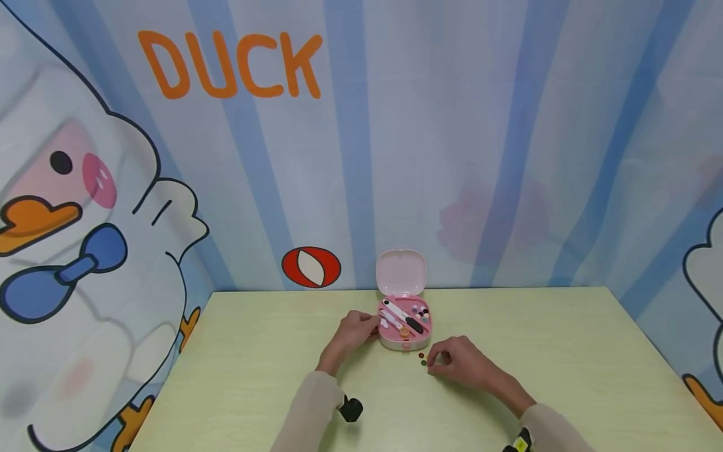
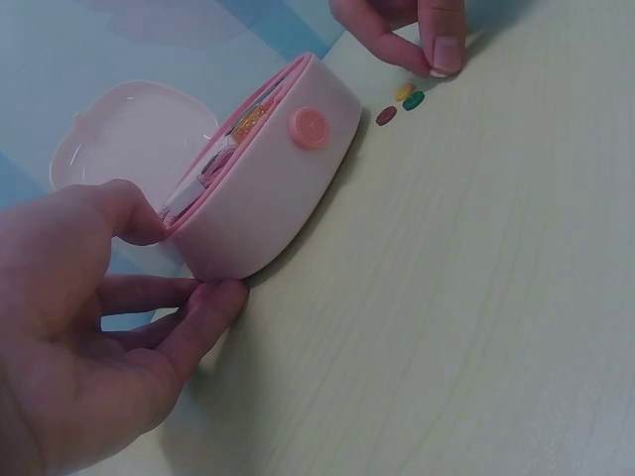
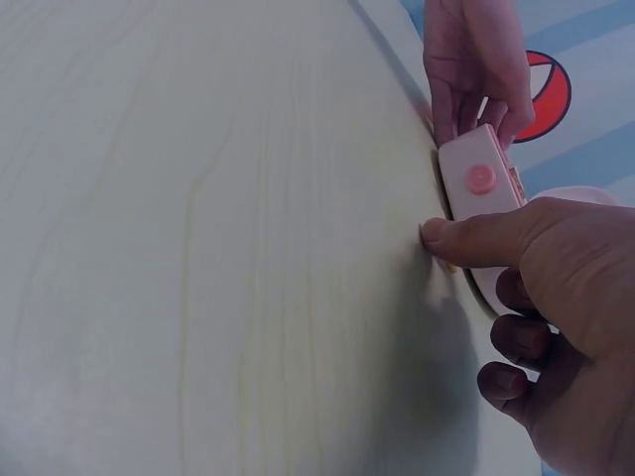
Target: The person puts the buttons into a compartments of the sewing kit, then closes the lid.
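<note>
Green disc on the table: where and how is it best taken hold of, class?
Pinch the green disc by opposite edges of its rim, probably best from above on the side away from the pink box. It lies flat and looks thin, with the yellow disc and red disc towards the box.

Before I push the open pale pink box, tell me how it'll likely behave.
The box is probably stiff, showing no sag. Sitting flat, it should slide, not roll. Its raised, shallow pink lid might swing if bumped.
</note>
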The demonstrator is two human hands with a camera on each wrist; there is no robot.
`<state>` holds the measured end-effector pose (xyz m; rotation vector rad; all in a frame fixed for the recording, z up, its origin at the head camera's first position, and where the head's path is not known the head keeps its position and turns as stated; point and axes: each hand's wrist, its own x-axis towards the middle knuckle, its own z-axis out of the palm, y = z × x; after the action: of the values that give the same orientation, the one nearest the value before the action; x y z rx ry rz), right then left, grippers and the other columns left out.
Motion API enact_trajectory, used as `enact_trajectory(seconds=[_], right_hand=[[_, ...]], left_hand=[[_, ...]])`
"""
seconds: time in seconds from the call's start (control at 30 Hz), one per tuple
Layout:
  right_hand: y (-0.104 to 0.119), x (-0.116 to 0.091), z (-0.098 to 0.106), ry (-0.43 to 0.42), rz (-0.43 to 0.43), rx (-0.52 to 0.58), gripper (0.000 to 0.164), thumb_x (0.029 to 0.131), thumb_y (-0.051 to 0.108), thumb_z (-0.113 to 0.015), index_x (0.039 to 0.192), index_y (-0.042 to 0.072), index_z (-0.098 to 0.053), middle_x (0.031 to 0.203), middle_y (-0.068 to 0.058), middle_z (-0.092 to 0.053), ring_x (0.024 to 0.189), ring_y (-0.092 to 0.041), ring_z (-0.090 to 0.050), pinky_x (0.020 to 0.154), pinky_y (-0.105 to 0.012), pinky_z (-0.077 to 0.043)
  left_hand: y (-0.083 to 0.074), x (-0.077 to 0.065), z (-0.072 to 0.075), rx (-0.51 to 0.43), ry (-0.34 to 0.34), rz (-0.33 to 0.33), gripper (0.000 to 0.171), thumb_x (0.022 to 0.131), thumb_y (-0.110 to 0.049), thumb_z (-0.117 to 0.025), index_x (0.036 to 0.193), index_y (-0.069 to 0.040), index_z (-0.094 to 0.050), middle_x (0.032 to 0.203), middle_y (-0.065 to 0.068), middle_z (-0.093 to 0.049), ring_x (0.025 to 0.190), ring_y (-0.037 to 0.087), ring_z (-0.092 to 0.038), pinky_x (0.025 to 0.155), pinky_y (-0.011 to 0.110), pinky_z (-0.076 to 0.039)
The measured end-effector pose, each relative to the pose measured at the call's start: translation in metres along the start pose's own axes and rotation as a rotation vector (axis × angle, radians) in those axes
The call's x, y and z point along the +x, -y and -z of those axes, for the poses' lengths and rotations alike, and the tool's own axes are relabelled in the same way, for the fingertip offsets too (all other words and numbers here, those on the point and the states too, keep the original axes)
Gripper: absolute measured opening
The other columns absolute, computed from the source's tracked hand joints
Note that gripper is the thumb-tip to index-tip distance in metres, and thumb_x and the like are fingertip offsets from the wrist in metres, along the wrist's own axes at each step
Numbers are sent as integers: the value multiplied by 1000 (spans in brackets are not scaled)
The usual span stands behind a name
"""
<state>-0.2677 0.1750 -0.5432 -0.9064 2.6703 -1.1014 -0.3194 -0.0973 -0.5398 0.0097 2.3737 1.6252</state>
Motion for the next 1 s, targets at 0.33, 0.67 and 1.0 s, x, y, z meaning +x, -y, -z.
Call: enact_trajectory(seconds=[0.33,0.67,1.0], right_hand=[[2,-3,8,10,-34,-7,7,89,10,-81,87,16,-78,63,12,-52,58,-1,-41,54,-20,-33],[3,0,33,-43,-23,-77,6,91,9,-79,89,15,-78,61,10,-42,56,-2,-34,55,-23,-29],[5,15,54,-87,2,-88,5,90,10,-81,89,13,-77,62,7,-45,57,-4,-37,53,-23,-30]], left_hand=[[0,0,0,-2,-4,11,41,106,-29,-59,126,6,-69,107,8,-72,95,18,-67,90,33,-58],[1,1,0,-5,1,8,41,106,-29,-59,126,7,-69,107,8,-72,95,18,-68,90,33,-58],[0,0,0,3,-3,13,43,106,-30,-60,126,6,-68,106,8,-71,95,17,-67,90,33,-58]])
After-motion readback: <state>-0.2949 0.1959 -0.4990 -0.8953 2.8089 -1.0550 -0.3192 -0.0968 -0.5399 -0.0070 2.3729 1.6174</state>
